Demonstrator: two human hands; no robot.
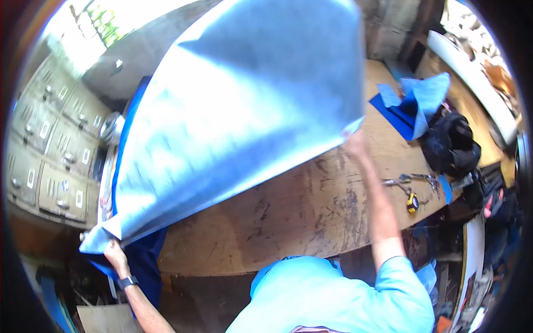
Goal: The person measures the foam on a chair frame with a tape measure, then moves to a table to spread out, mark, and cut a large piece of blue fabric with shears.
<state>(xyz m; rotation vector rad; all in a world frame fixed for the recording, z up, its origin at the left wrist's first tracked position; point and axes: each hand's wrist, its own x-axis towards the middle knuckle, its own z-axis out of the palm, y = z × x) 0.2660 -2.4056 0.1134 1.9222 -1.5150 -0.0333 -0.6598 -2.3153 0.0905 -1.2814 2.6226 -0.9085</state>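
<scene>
A large sheet of light-blue material [222, 111], perhaps fabric or vinyl, is lifted above the wooden table [266, 216] and billows upward. My left hand [116, 260], with a dark watch at the wrist, grips its near left corner past the table's left end. Raised over the table, my right hand [353, 143] holds the right corner of the same sheet; its fingers are partly hidden by the material. Darker blue material [145, 266] hangs at the table's left end, below the sheet.
Metal lockers [53, 139] stand at the left, with a can [112, 126] beside them. On the table's right lie blue scraps [413, 105], a black bag [452, 144], metal hand tools [408, 178] and a yellow tape measure [412, 203]. Cluttered shelving [444, 261] lies at the lower right.
</scene>
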